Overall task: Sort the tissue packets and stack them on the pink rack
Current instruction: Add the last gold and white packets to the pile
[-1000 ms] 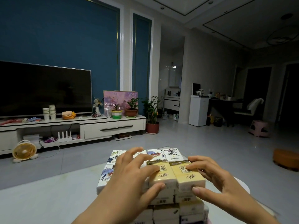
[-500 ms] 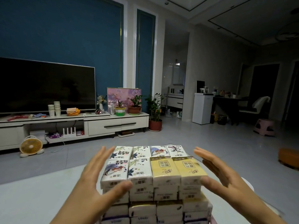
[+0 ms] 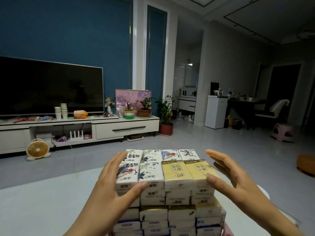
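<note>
White table [image 3: 42, 201] | tissue packets [image 3: 170, 176] stacked (four across) | blue wall [image 3: 59, 28], TV [image 3: 51, 89]

The counter [image 3: 42, 210] is a pale, glossy white top with a rounded far edge. Sitting on it is a tidy block of tissue packets [image 3: 170, 198], several layers high and four across. A sliver of the pink rack [image 3: 228, 229] peeks out at the bottom right corner, so the base is mostly hidden.

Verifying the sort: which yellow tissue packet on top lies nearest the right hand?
The right yellow packet, at the near right corner beside the right hand; the other yellow packet sits inward.
</note>
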